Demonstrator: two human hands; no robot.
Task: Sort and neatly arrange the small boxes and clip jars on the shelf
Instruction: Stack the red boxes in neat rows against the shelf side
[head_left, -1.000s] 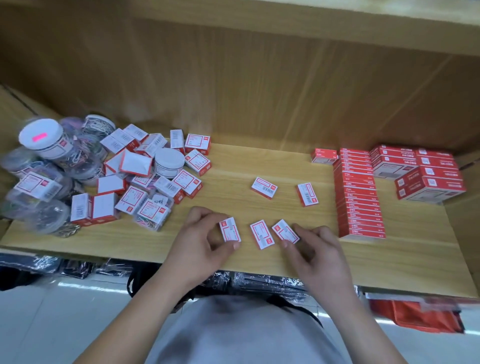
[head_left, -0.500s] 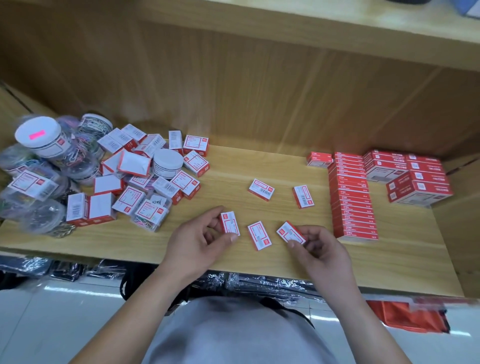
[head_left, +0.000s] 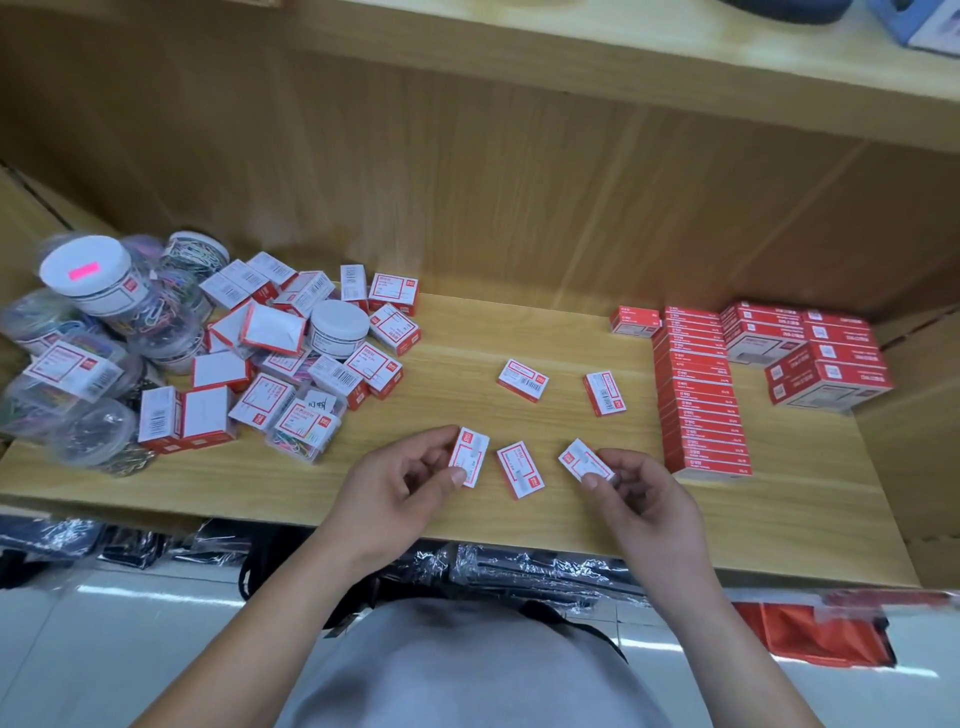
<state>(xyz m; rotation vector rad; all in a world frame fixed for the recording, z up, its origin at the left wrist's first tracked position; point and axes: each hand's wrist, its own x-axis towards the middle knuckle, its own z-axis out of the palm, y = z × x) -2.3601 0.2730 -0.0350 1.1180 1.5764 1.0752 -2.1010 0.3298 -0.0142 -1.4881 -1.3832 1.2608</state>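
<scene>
The left hand (head_left: 400, 483) pinches the left box (head_left: 470, 457) between the thumb and curled fingers. The thumb lies on the label face. The right hand (head_left: 644, 499) pinches the right box (head_left: 587, 460) in the same manner, with the thumb on the near corner and the fingers at the right end. Both boxes are near the front edge of the shelf (head_left: 519, 332). It cannot be told whether either box is lifted clear of the board.

The middle box (head_left: 521, 469) lies flat between them, label up. It is apart from both, and neither hand touches it. Behind these, the rear-left box (head_left: 523, 380) and the rear-right box (head_left: 604, 393) lie flat, well apart from each other.

The pile (head_left: 291, 353) of loose red-and-white boxes occupies the left part of the shelf. Its boxes lie at mixed angles. A white-lidded jar (head_left: 338, 327) stands upright within it. The jars (head_left: 93, 291) of coloured clips crowd the far left end, touching one another and the pile. One carries a pink sticker on its lid.

At the right, the row (head_left: 701, 400) of red boxes runs front to back, packed face to face. A single red box (head_left: 635, 320) stands just beside its rear end, on the left. The stack (head_left: 810, 353) of larger red cartons sits in the right rear corner.
</scene>
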